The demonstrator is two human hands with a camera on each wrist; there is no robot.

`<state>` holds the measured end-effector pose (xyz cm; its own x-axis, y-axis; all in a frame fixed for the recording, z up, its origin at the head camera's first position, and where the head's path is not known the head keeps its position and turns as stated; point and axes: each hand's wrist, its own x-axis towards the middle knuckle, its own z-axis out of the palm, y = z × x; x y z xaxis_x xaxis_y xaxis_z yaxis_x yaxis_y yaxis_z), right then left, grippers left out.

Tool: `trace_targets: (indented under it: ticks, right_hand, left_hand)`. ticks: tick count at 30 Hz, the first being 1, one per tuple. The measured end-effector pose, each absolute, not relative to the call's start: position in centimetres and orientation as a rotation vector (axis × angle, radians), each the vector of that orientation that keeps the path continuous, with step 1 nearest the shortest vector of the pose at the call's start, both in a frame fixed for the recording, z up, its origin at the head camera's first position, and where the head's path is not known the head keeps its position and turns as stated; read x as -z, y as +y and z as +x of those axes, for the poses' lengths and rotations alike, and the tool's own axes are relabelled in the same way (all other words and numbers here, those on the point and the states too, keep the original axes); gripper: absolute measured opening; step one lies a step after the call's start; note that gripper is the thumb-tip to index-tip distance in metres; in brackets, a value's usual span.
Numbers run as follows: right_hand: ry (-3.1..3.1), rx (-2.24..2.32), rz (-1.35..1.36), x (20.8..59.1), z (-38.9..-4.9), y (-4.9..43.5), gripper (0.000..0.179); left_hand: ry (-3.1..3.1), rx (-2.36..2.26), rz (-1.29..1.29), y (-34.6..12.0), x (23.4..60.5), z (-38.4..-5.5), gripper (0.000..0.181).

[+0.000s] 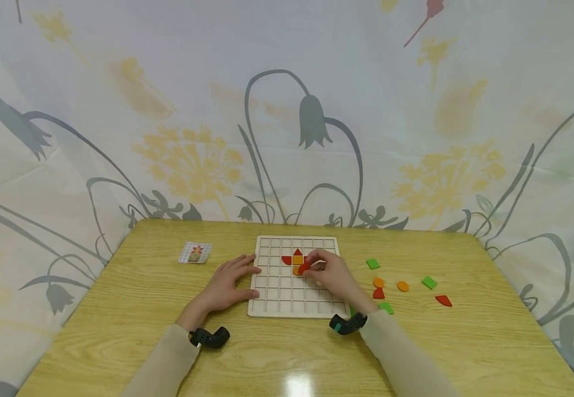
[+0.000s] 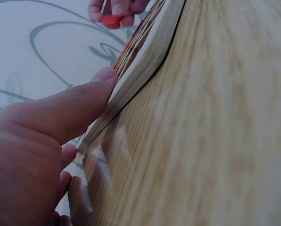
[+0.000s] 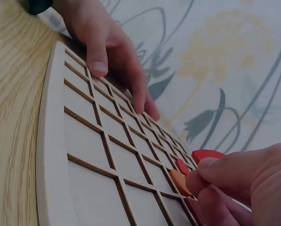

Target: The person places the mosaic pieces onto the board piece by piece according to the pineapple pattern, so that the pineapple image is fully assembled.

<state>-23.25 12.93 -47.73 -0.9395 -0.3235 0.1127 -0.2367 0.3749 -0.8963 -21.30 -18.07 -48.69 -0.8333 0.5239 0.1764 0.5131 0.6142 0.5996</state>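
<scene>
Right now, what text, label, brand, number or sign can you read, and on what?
None readable in any view.
Card: small picture over a grid; any lettering is too small to read.
Board: no text visible.
Held red piece: no text visible.
Wrist cameras: any marking is too small to read.
Backdrop: plant prints only.
</scene>
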Motion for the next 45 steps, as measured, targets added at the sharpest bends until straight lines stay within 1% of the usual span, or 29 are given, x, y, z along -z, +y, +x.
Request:
trace_targets:
  ticks: [6,13,18,25,30,35,42,45]
  right_hand:
    - [2.599,1.657,-0.53,47.7,-23.8,11.4,0.012]
    - [2.684,1.56,-0.572,48.0,-24.6,10.1,0.008]
    - [2.733,1.48,-0.613,48.2,-24.8,9.6,0.008]
    - [2.734,1.43,-0.6,48.6,-24.8,9.2,0.006]
    - [2.74,1.432,-0.588,48.7,-24.6,9.1,0.006]
    - [2.78,1.397,-0.634,48.9,-24.4,9.1,0.004]
    - [2.822,1.35,-0.681,48.8,-24.3,9.1,0.009]
    - [2.817,1.351,-0.681,48.8,-24.3,9.1,0.009]
  left_hand:
    - [2.807,-1.03,0.903,-18.0,48.5,-21.3,0.053]
    - [2.808,-1.021,0.892,-17.9,48.5,-21.5,0.053]
    - [2.817,-1.011,0.888,-17.9,48.6,-21.5,0.053]
    - [2.81,-1.013,0.896,-17.9,48.6,-21.5,0.053]
    - [2.812,-1.012,0.892,-18.1,48.6,-21.4,0.053]
    - [2.805,-1.01,0.869,-18.1,48.8,-21.3,0.054]
    - [2.811,-1.015,0.873,-18.2,48.9,-21.4,0.054]
    - [2.813,-1.012,0.874,-18.2,48.8,-21.4,0.054]
